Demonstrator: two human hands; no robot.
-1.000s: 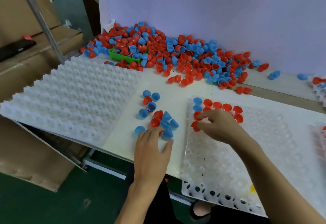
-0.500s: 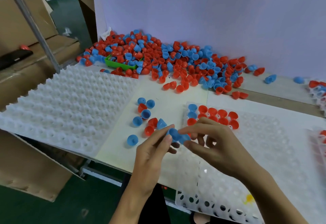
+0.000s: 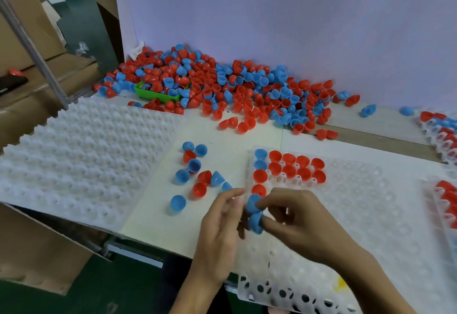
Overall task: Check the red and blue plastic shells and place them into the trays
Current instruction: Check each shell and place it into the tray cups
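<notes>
The right hand (image 3: 296,217) pinched two blue shells (image 3: 254,214) in its fingers directly above the left column of the clear tray (image 3: 358,205), just below the red shells already placed, while the left hand (image 3: 220,217), fingers relaxed and empty, waited beside them.

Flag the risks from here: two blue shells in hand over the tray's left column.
1. The right hand pinches two blue shells at once; a loose grip could drop one onto the table or into the wrong pocket.
2. The near edge of the tray seems to overhang the table edge, so pressing there might tip it.
3. The left hand is close beside the loose shells and may knock them off.
</notes>
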